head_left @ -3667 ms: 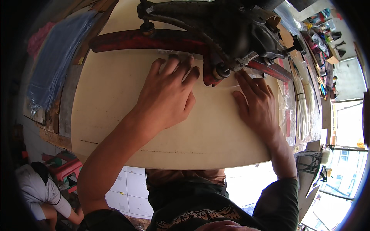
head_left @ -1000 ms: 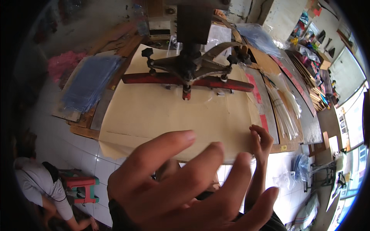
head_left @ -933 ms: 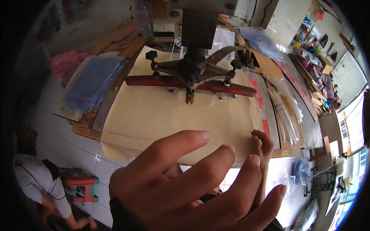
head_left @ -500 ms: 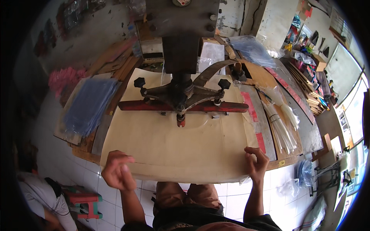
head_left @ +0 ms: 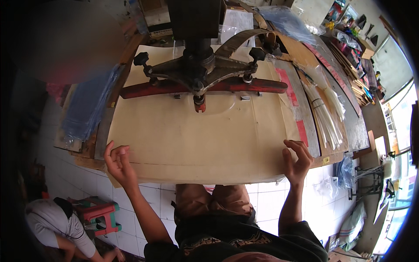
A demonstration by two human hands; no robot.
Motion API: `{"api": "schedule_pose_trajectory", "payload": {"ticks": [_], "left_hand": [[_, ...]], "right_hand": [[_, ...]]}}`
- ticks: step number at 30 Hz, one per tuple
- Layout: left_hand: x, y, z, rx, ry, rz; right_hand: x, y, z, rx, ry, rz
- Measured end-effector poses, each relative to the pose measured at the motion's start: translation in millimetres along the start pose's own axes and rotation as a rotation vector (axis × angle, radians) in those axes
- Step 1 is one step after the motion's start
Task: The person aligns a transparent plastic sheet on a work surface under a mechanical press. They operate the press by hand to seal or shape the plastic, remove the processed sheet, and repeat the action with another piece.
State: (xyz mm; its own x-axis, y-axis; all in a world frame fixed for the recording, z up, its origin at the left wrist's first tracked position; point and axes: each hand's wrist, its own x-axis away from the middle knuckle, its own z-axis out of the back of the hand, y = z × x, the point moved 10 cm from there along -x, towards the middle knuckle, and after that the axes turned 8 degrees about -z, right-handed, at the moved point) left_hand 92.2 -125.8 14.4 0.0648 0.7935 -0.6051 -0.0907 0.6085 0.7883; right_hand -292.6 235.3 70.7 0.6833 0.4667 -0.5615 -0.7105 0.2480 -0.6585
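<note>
My left hand (head_left: 120, 164) hovers over the near left corner of a tan sheet (head_left: 192, 144) that covers the work table. Its fingers are loosely bent and apart, with nothing in them. At the sheet's near right corner is my right hand (head_left: 298, 162), thumb and fingers spread, also holding nothing. Whether either hand touches the sheet, I cannot tell. Above the sheet's far part stands a metal press head (head_left: 198, 70) with black knobs and a long red bar (head_left: 266, 85) across it. A few small dark pieces lie on the sheet by the bar.
Stacked bluish clear plastic sheets (head_left: 89, 107) lie left of the sheet. On the right are bundled white strips (head_left: 323, 114) and red tape (head_left: 301, 132). Lower left, a person in a grey shirt (head_left: 54, 222) bends near a red and green stool (head_left: 99, 217). A blur covers the upper left.
The view has tilted, so the table and press sit higher in it. My hands have moved a little farther apart, and the fingers of both have opened out.
</note>
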Motion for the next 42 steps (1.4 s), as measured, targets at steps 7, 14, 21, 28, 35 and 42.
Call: {"api": "schedule_pose_trajectory", "payload": {"ticks": [7,14,21,28,35,42], "left_hand": [[-2.6,1.7,-0.2,-0.114,-0.032,-0.058],[-3.1,5.7,-2.3,-0.163,-0.037,-0.073],[-3.2,1.1,-2.2,-0.146,-0.04,-0.071],[-3.7,1.6,-3.1,-0.13,-0.049,-0.079],[-3.5,-0.2,-3.0,-0.135,-0.056,-0.073],[-3.2,3.5,-4.1,-0.156,-0.053,-0.075]], "right_hand": [[2.7,-10.2,-5.7,0.094,0.008,0.082],[3.1,-11.0,-5.5,0.106,0.026,0.092],[2.6,-9.7,-5.0,0.101,0.03,0.068],[3.0,-9.3,-5.6,0.114,0.031,0.06],[2.7,-9.2,-6.4,0.11,0.023,0.07],[3.1,-8.6,-6.0,0.106,0.032,0.062]]}}
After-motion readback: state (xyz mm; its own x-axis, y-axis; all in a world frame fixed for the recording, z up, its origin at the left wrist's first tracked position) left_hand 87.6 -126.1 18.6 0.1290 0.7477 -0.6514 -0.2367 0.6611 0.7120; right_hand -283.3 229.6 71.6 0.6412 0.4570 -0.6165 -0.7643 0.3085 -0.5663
